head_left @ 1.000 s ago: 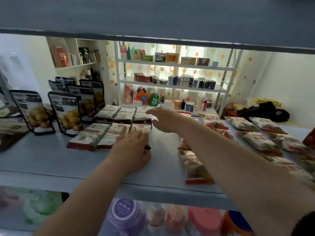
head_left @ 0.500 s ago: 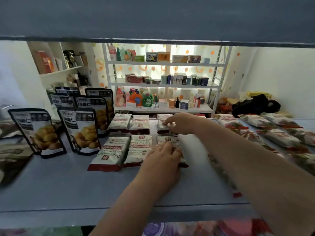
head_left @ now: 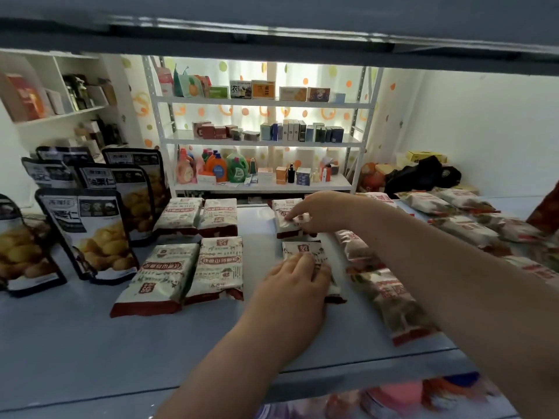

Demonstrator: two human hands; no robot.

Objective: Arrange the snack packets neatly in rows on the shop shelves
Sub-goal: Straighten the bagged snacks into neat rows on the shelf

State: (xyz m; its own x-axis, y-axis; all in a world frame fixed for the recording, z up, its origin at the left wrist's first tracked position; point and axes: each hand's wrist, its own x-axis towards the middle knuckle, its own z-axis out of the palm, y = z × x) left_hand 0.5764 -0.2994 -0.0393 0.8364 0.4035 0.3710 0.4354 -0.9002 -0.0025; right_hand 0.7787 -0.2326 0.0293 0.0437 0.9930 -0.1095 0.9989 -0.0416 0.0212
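Observation:
White snack packets with dark red bottoms lie flat in two rows on the grey-blue shelf [head_left: 90,343]. The front row holds two packets side by side [head_left: 187,273], then a gap, then a third packet [head_left: 305,251] under my left hand [head_left: 295,285], which presses flat on it. The back row has two packets [head_left: 199,216] and a third [head_left: 286,220] that my right hand [head_left: 320,211] pinches at its near edge. More packets with leafy print lie loosely at right [head_left: 390,297].
Black stand-up pouches with yellow nuts [head_left: 87,231] stand at the left of the shelf. Further packets [head_left: 453,225] are scattered at the far right. The upper shelf's underside [head_left: 272,25] hangs low overhead. Another rack of bottles and boxes [head_left: 260,140] stands behind.
My left hand has slid the front third packet rightward, away from its two neighbours. My right hand has closed on the back third packet and shifted it right as well. The view has dipped closer.

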